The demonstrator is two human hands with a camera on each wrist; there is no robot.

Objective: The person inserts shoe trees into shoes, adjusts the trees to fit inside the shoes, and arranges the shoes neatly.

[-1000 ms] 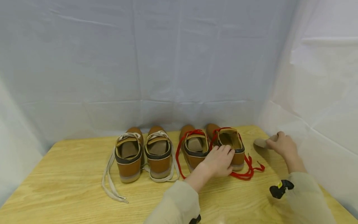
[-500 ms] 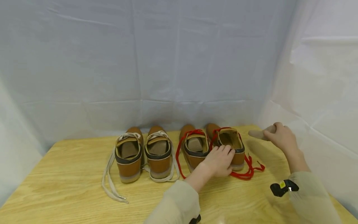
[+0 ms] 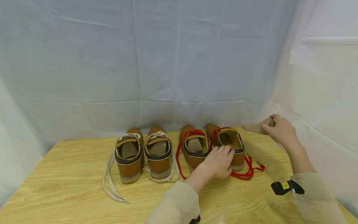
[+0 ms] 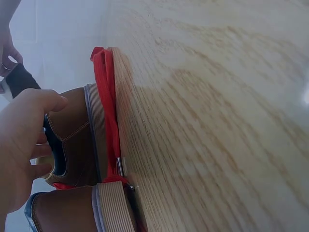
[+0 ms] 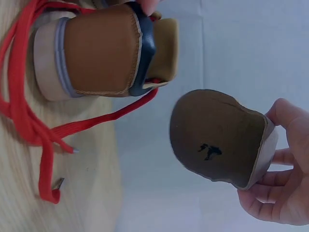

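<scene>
So the whole setup sits on a wooden bench [image 3: 70,189] with white sheeting [image 3: 179,62] hung behind and to the sides. Four tan shoes stand in a row near the back, heels toward the camera: a pair with cream laces [image 3: 142,155] on the left, then the two with red laces.

The step in hand looks like fitting an insole into the rightmost red-laced shoe [image 3: 230,146]. The left hand [image 3: 221,160] is curled over that shoe's heel collar, steadying it on the bench, fingers hooked on the dark rim. Its neighbour, the other red-laced shoe [image 3: 193,147], already has a pale insole showing inside, same as the cream-laced pair.

The right hand [image 3: 281,130] is up in the air just right of the shoes, well apart from the left, pinching the loose insole [image 3: 255,127] at one end. The wrist view shows that insole [image 5: 217,145] nicely: rounded end, brown face with a small dark mark, lighter thin edge, slightly bowed in the grip.

My guess for the next move: bring the insole over the shoe's opening, tip it toe-first and slide it in flat without folding. The red laces [image 3: 249,169] sprawl loose on the bench around the heel, so they shouldn't get in the way.
</scene>
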